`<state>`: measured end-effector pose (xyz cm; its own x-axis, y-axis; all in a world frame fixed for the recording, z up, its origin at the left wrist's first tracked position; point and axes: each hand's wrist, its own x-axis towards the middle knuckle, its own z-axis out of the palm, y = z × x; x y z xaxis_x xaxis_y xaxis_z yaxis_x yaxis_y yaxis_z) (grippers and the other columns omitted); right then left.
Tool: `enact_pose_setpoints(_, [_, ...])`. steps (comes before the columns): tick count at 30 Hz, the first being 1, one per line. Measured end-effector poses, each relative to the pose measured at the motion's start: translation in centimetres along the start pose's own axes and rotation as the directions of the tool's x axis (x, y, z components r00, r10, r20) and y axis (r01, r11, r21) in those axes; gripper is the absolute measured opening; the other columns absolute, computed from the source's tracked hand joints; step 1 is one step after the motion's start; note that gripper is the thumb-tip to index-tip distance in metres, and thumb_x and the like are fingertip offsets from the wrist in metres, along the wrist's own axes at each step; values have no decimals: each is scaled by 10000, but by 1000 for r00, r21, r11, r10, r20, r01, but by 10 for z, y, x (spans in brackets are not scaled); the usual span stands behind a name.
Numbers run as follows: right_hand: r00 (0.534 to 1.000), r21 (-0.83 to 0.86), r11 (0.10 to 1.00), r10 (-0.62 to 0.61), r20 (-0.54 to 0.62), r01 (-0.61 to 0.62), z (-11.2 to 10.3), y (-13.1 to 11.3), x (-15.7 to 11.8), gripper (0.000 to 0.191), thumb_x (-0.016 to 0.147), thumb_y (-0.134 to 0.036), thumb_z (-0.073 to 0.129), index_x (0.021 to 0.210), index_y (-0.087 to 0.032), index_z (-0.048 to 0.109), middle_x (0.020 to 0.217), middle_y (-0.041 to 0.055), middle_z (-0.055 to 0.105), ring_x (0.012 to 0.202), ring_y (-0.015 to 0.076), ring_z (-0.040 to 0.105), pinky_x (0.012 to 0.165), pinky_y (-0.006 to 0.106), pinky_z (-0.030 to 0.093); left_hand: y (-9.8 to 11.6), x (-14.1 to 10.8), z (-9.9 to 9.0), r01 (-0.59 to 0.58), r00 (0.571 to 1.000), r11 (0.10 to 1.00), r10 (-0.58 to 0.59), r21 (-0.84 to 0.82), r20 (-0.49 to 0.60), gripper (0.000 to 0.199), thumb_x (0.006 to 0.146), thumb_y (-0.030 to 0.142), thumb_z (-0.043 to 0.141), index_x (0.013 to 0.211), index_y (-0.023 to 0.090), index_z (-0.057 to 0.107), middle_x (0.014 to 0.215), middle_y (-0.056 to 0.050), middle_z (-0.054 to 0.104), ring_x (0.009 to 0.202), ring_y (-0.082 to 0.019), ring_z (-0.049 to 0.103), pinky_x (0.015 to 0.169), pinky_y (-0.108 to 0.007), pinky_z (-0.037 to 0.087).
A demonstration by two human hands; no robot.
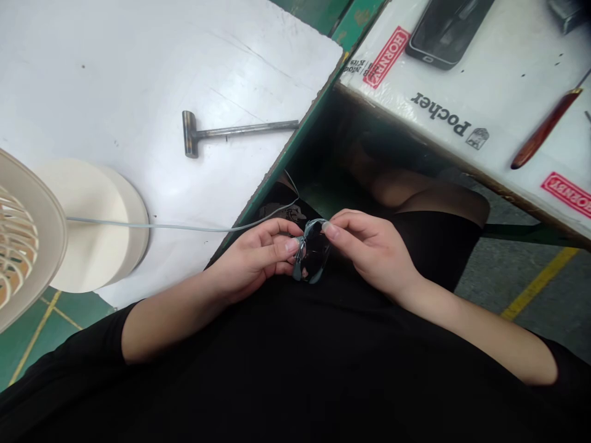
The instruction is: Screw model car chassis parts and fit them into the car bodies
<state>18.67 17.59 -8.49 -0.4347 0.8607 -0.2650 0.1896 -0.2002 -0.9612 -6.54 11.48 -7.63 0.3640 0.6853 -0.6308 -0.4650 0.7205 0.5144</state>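
Note:
A small pair of glasses [314, 258] with dark lenses and a grey-blue frame is held up in front of the black shirt. My left hand [258, 253] pinches one side of it between thumb and fingers. On the other side, the fingertips of my right hand [369, 246] are closed on the upper edge of the frame. The lenses hang below the fingertips, between the two hands. A thin grey cable [198, 229] passes just behind my left hand.
A white-covered table [161, 61] at left bears a small hammer [190, 134] and a cream fan [106, 227]. At upper right, a second table [392, 92] holds a phone [446, 37] and a wooden-handled tool [545, 132]. Bare knees show below it.

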Motion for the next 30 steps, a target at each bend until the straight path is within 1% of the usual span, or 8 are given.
enact_pose_setpoints(4, [998, 61, 996, 59, 35, -61, 1, -1, 1, 497, 1018, -711, 905, 868, -240, 855, 869, 20, 728, 747, 168, 609, 658, 338, 457, 2, 1, 1, -17, 1000, 1000, 17, -13, 0, 382, 969, 321, 1022, 1213, 178, 765, 938, -66, 875, 791, -203, 850, 796, -362, 759])
enact_pose_setpoints(7, [996, 82, 993, 78, 41, -81, 1, -1, 0, 517, 1006, -725, 908, 857, -233, 848, 852, 17, 716, 724, 160, 579, 629, 329, 431, 2, 2, 1, -23, 999, 999, 22, -32, -36, 347, 986, 349, 1008, 1177, 170, 780, 933, -63, 865, 786, -194, 842, 781, -362, 767])
enact_pose_setpoints(10, [996, 86, 993, 79, 38, -82, 1, -2, 0, 528, 989, -736, 918, 858, -230, 848, 845, 21, 714, 713, 160, 565, 604, 320, 418, 2, 2, 0, -14, 999, 999, 12, -36, -34, 367, 964, 358, 1031, 1180, 169, 803, 931, -49, 855, 782, -185, 847, 776, -328, 755])
enact_pose_setpoints(15, [997, 95, 993, 72, 32, -74, 1, -1, 0, 519, 976, -731, 932, 857, -232, 854, 828, 23, 711, 697, 159, 551, 583, 310, 412, 3, 2, 0, 21, 998, 1000, -22, -17, -54, 401, 898, 316, 1082, 1193, 137, 877, 1044, -84, 883, 861, -195, 864, 853, -337, 754])
enact_pose_setpoints(19, [996, 126, 989, 82, -42, -76, 0, 4, 0, 490, 965, -711, 952, 880, -238, 859, 816, 23, 706, 687, 160, 530, 578, 308, 408, 5, 1, 2, -10, 1000, 999, 9, -30, -29, 392, 876, 281, 1091, 1206, 147, 926, 1124, -111, 908, 967, -211, 873, 944, -341, 734])
enact_pose_setpoints(24, [991, 211, 973, 109, -80, -90, -1, 13, 0, 421, 1009, -639, 938, 906, -239, 856, 799, 13, 679, 684, 154, 502, 579, 301, 401, 5, -1, 1, -80, 997, 996, 80, -41, 0, 326, 893, 278, 1076, 1181, 201, 942, 1114, -96, 920, 990, -229, 881, 965, -374, 726])
enact_pose_setpoints(27, [990, 227, 970, 108, -87, -86, 0, 14, 0, 402, 1024, -616, 931, 912, -238, 854, 789, 3, 659, 689, 150, 499, 585, 298, 394, 4, -1, -1, -95, 995, 994, 96, -44, 8, 279, 892, 265, 1075, 1119, 194, 931, 1086, -83, 912, 978, -220, 881, 977, -377, 727])
enact_pose_setpoints(30, [992, 183, 981, 77, -97, -58, 0, 11, 0, 409, 1026, -625, 928, 914, -238, 860, 807, 11, 676, 704, 155, 524, 588, 304, 399, 3, -1, -1, -92, 996, 995, 92, -40, 5, 344, 898, 356, 1083, 1108, 170, 883, 1055, -84, 895, 954, -217, 875, 945, -369, 736])
